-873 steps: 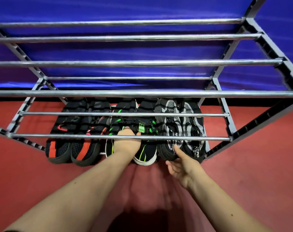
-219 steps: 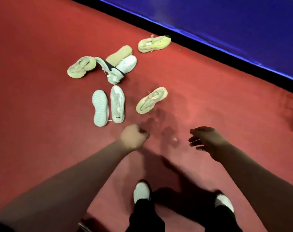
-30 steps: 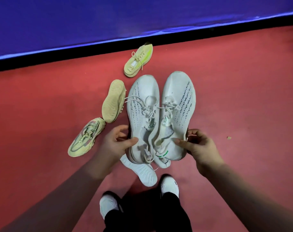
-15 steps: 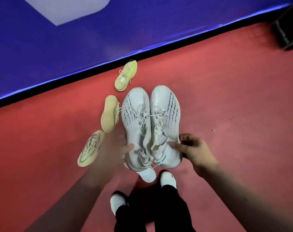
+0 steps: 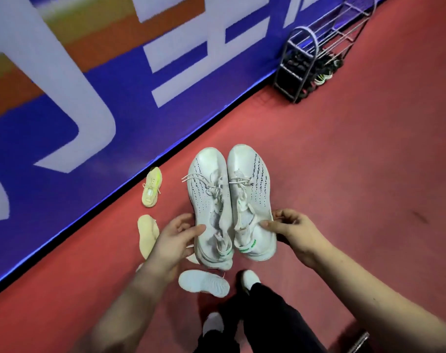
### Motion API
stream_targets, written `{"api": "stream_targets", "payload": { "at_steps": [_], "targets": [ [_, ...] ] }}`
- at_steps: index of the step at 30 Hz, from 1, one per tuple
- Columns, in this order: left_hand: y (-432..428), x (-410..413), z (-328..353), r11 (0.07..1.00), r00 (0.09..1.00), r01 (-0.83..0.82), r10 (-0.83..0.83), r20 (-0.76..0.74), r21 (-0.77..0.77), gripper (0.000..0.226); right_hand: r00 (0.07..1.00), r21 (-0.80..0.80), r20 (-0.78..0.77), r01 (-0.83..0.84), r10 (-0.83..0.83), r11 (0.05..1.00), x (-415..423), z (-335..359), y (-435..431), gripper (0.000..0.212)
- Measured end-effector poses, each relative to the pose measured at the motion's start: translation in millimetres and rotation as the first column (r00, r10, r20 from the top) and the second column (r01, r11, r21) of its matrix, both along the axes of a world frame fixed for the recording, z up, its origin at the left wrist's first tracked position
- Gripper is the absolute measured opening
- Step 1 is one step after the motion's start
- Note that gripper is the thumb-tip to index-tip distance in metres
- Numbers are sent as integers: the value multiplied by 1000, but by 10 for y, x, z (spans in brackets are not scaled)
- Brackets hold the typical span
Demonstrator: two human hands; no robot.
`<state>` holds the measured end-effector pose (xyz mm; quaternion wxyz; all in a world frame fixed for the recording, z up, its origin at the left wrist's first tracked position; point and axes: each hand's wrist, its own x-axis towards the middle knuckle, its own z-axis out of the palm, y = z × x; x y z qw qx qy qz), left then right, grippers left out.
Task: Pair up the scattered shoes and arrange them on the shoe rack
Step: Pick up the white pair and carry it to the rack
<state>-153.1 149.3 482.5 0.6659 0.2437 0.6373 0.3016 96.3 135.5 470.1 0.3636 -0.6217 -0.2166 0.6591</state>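
Red floor (image 5: 356, 187) | white sneaker pair (image 5: 251, 192) matched | left hand (image 5: 173, 240), right hand (image 5: 297, 233): grip clamped on one each | shoe rack (image 5: 299, 64) newly in view; carry likely next.

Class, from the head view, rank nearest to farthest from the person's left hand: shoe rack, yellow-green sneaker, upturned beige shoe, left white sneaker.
1. The left white sneaker: held by the left hand.
2. The upturned beige shoe: on the floor, just beside the hand.
3. The yellow-green sneaker: farther off, by the wall.
4. The shoe rack: far right, against the wall.
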Motion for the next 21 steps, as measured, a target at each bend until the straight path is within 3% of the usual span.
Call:
{"api": "stream_targets", "payload": {
  "at_steps": [8,15,21],
  "targets": [
    [169,1106,900,989,988,149,-149,34,16,35,966,80,-56,256,-252,963,993,862,-308,56],
    [598,2689,1507,986,985,161,-163,56,47,20,943,176,-44,331,-329,927,2444,1424,-152,27],
    [1030,3636,1745,983,980,166,-173,102,71,27,928,253,-18,365,-373,896,3354,1715,224,20]
  ]
}}
